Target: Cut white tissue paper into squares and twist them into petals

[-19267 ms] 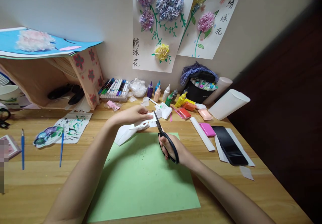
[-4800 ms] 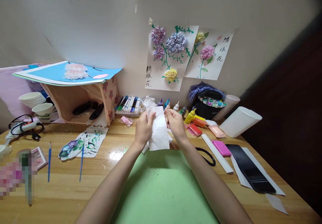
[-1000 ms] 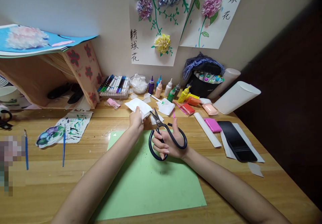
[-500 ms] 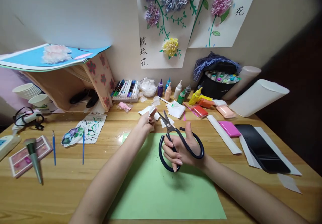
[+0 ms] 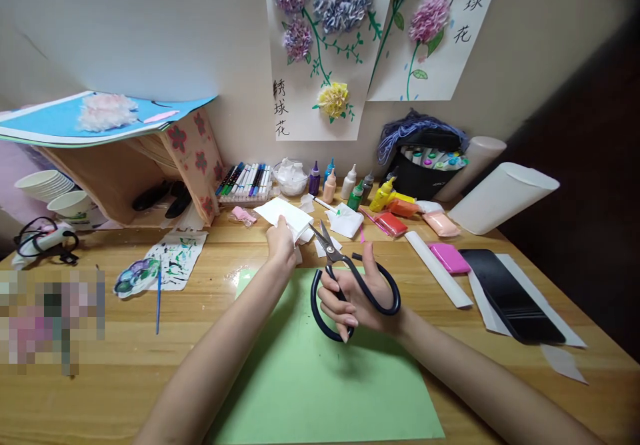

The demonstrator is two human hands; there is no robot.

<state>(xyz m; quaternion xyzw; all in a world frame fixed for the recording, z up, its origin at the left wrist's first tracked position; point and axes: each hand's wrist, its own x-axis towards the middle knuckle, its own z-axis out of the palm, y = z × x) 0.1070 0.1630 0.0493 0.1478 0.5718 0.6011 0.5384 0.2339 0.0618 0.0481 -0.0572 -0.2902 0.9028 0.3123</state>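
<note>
In my left hand is a white piece of folded paper, pinched with the thumb on top, beyond the far edge of the green sheet. My right hand is wrapped round a pair of scissors with large dark looped handles. The blades are parted and point up and left, their tips close to the paper's right corner; whether they touch it I cannot tell. More white scraps lie on the wooden table behind the blades.
Along the back stand a marker set, a glass bowl of white pieces and several paint bottles. To the right lie a white strip, a pink packet and a black phone. A paintbrush lies left.
My left hand has turned and brought up the white paper, now spread flat toward the back left. My right hand keeps the scissors almost as before. The whole view has shifted slightly.
</note>
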